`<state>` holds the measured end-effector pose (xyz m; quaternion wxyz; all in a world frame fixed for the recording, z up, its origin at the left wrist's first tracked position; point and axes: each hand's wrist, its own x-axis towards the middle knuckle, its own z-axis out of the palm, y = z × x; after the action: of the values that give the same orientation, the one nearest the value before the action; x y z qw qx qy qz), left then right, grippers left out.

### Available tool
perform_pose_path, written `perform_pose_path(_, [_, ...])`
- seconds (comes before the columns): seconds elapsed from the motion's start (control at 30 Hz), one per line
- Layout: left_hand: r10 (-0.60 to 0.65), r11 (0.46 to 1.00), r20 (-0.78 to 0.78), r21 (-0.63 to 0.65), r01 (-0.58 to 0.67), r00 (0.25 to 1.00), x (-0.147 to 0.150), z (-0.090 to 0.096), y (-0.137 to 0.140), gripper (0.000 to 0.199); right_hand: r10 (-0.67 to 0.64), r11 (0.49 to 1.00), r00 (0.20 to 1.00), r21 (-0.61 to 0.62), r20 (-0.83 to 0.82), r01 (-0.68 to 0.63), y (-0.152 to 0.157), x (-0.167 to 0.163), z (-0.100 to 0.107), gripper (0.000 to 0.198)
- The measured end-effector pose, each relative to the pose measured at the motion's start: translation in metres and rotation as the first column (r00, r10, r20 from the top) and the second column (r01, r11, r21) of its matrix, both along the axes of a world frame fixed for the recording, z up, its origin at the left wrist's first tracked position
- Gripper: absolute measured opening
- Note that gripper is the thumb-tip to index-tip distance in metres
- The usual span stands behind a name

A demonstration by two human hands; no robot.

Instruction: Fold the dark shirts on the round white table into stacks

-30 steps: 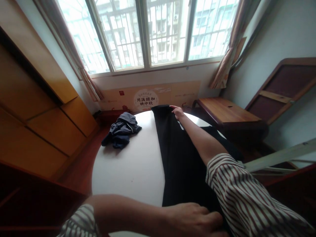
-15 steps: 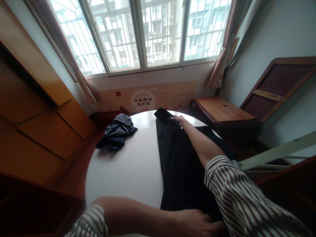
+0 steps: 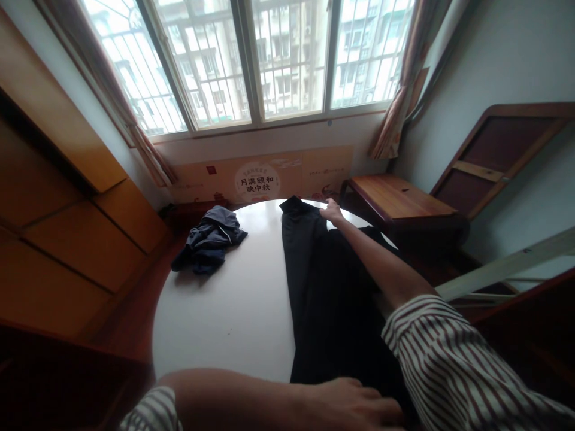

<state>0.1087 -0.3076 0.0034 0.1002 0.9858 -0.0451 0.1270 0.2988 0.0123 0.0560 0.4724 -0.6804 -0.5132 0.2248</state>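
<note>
A long black garment (image 3: 309, 299) lies spread over the right side of the white round table (image 3: 215, 335); it looks like a pair of trousers, though its lower part fades into dark. At its far end my right hand (image 3: 331, 212) is closed, with the fingertips at the cloth's edge, apparently pinching it. My left hand (image 3: 359, 404) reaches across the near side and lies on the black cloth, palm down with fingers stretched out. On the table's far left sits a crumpled dark grey and navy garment (image 3: 209, 239), apart from both hands.
A low wooden table (image 3: 399, 197) stands beyond the right edge. Wooden cabinets (image 3: 67, 239) line the left side. A barred window (image 3: 251, 66) with tied curtains (image 3: 389, 140) is ahead. At right, a pale beam (image 3: 507, 263) slants near my right arm.
My right hand has moved slightly farther away and to the right at the far end of the black garment. My left hand stays on the near part. The view has shifted a little.
</note>
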Motion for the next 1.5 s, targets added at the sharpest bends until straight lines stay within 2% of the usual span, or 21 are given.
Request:
perform_pose_path(0.07, [0.189, 0.959, 0.013, -0.219, -0.182, 0.982, -0.019, 0.015, 0.024, 0.027, 0.094, 0.996, 0.991, -0.023, 0.1, -0.092, -0.031, 0.002, 0.009, 0.025])
perform_pose_path(0.1, [0.327, 0.898, 0.019, -0.317, -0.304, 0.945, -0.03, 0.02, 0.044, 0.025, 0.151, 0.988, 0.976, -0.041, 0.154, -0.146, -0.052, 0.003, 0.011, 0.019])
perform_pose_path(0.17, [0.629, 0.708, 0.045, -0.447, -0.547, 0.776, -0.05, 0.025, 0.095, 0.019, 0.267, 0.963, 0.923, -0.115, 0.278, -0.244, -0.103, 0.006, 0.01, 0.011])
perform_pose_path(0.2, [0.76, 0.58, 0.032, -0.484, -0.655, 0.649, -0.058, 0.024, 0.124, 0.018, 0.352, 0.935, 0.828, -0.202, 0.436, -0.292, -0.131, 0.007, 0.008, 0.016])
perform_pose_path(0.23, [0.853, 0.447, -0.006, -0.509, -0.735, 0.523, -0.065, 0.021, 0.154, 0.018, 0.407, 0.912, 0.723, -0.296, 0.559, -0.284, -0.16, 0.008, 0.004, 0.022])
perform_pose_path(0.3, [0.944, 0.162, -0.152, -0.561, -0.812, 0.294, -0.072, 0.012, 0.207, 0.016, 0.435, 0.891, 0.582, -0.422, 0.688, -0.167, -0.212, 0.009, -0.006, 0.034])
perform_pose_path(0.37, [0.948, 0.049, -0.23, -0.579, -0.814, 0.221, -0.071, 0.001, 0.246, 0.021, 0.441, 0.869, 0.546, -0.491, 0.713, -0.061, -0.251, 0.009, -0.018, 0.044])
perform_pose_path(0.4, [0.943, 0.015, -0.261, -0.589, -0.808, 0.208, -0.067, -0.004, 0.259, 0.024, 0.44, 0.859, 0.555, -0.51, 0.706, -0.031, -0.266, 0.009, -0.023, 0.046])
perform_pose_path(0.5, [0.926, -0.03, -0.314, -0.614, -0.789, 0.209, -0.05, -0.017, 0.278, 0.035, 0.434, 0.846, 0.625, -0.533, 0.649, -0.034, -0.293, 0.011, -0.039, 0.041])
perform_pose_path(0.57, [0.922, -0.045, -0.329, -0.616, -0.786, 0.206, -0.039, -0.022, 0.284, 0.036, 0.429, 0.854, 0.677, -0.512, 0.598, -0.088, -0.302, 0.012, -0.047, 0.032])
perform_pose_path(0.7, [0.933, -0.069, -0.323, -0.596, -0.8, 0.16, -0.03, -0.027, 0.296, 0.024, 0.409, 0.892, 0.799, -0.377, 0.441, -0.249, -0.313, 0.019, -0.05, 0.028])
perform_pose_path(0.8, [0.944, -0.085, -0.307, -0.588, -0.805, 0.124, -0.036, -0.029, 0.304, 0.023, 0.354, 0.912, 0.91, -0.293, 0.214, -0.286, -0.317, 0.027, -0.049, 0.033])
perform_pose_path(0.87, [0.947, -0.097, -0.304, -0.584, -0.806, 0.107, -0.043, -0.03, 0.307, 0.024, 0.294, 0.905, 0.956, -0.32, -0.005, -0.28, -0.318, 0.033, -0.051, 0.039])
perform_pose_path(0.93, [0.948, -0.103, -0.303, -0.58, -0.808, 0.097, -0.049, -0.031, 0.307, 0.025, 0.225, 0.884, 0.952, -0.367, -0.206, -0.289, -0.322, 0.036, -0.055, 0.048])
perform_pose_path(1.0, [0.949, -0.1, -0.299, -0.579, -0.809, 0.097, -0.053, -0.03, 0.306, 0.026, 0.206, 0.856, 0.92, -0.395, -0.335, -0.335, -0.328, 0.036, -0.059, 0.065])
perform_pose_path(1.07, [0.95, -0.094, -0.295, -0.578, -0.811, 0.101, -0.054, -0.029, 0.304, 0.027, 0.232, 0.82, 0.883, -0.406, -0.408, -0.403, -0.337, 0.034, -0.06, 0.089])
perform_pose_path(1.13, [0.95, -0.088, -0.295, -0.576, -0.813, 0.106, -0.055, -0.027, 0.302, 0.027, 0.255, 0.797, 0.857, -0.405, -0.447, -0.448, -0.346, 0.036, -0.058, 0.099])
perform_pose_path(1.2, [0.948, -0.082, -0.299, -0.57, -0.818, 0.113, -0.055, -0.024, 0.301, 0.027, 0.268, 0.792, 0.847, -0.395, -0.459, -0.465, -0.354, 0.042, -0.055, 0.095])
perform_pose_path(1.27, [0.945, -0.069, -0.303, -0.562, -0.824, 0.127, -0.056, -0.021, 0.299, 0.025, 0.284, 0.811, 0.876, -0.39, -0.389, -0.436, -0.358, 0.051, -0.054, 0.086])
perform_pose_path(1.4, [0.915, -0.033, -0.353, -0.546, -0.837, 0.194, -0.057, -0.018, 0.291, 0.035, 0.251, 0.91, 0.968, -0.346, 0.017, -0.23, -0.355, 0.061, -0.058, 0.062])
perform_pose_path(1.5, [0.862, -0.01, -0.429, -0.547, -0.837, 0.27, -0.056, -0.017, 0.286, 0.044, 0.169, 0.955, 0.963, -0.276, 0.209, -0.107, -0.344, 0.058, -0.061, 0.063])
